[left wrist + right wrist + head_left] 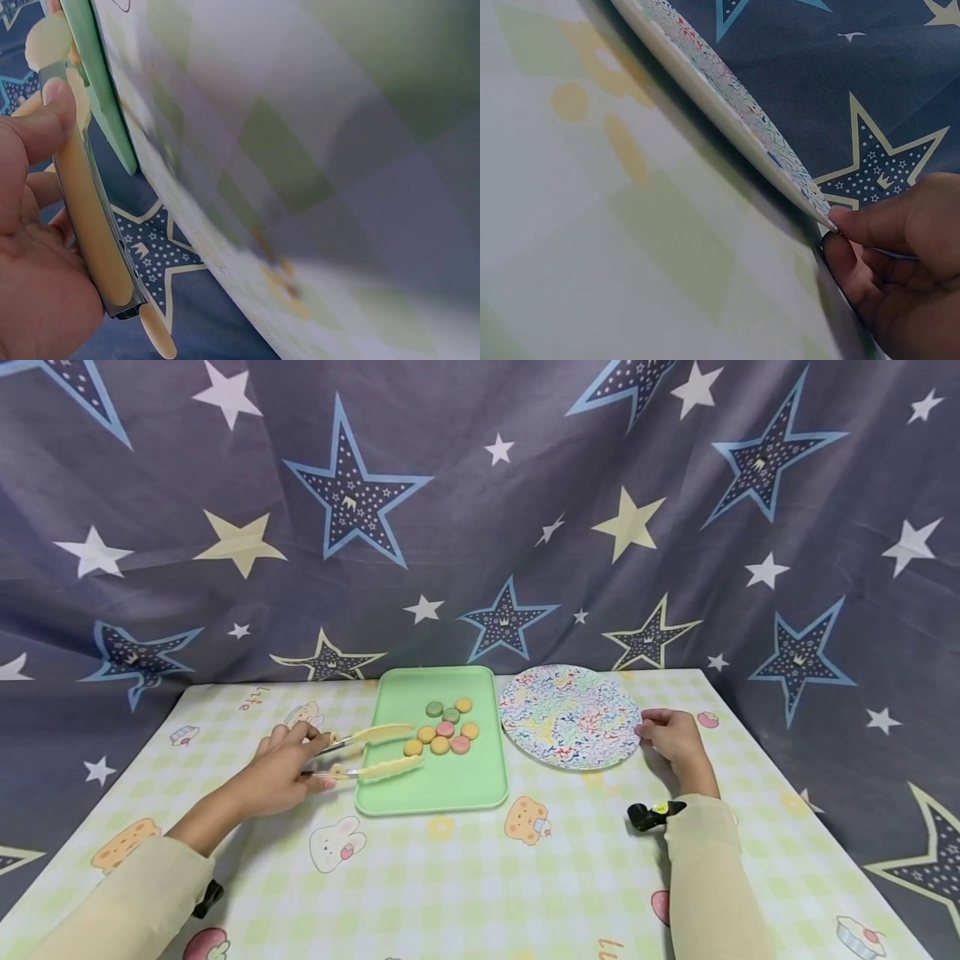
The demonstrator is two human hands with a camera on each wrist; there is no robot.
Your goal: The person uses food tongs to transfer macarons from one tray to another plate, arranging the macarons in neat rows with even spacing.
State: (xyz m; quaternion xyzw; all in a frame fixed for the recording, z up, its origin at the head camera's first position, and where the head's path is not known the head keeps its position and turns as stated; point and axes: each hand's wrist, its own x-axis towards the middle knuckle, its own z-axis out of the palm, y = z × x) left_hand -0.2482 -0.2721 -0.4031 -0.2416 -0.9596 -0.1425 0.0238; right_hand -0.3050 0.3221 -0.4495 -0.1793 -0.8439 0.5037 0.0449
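My left hand (281,768) grips a pair of tongs (386,732) with cream tips and metal arms. The tips are spread apart over the left side of a green tray (431,789). Several small round macaron-like pieces (439,745) in yellow, pink and green lie on the tray, one yellow piece close to the tips. In the left wrist view, the thumb lies along the tongs' handle (90,217). At the right, my right hand (675,742) pinches the rim of a round speckled plate (570,717) between thumb and fingers, as the right wrist view shows (727,105).
A checked tablecloth (465,893) with cartoon prints covers the table. The plate stands just right of the tray. Behind the table's far edge hangs a dark curtain (450,510) with stars. Black straps (652,815) sit at the wrists.
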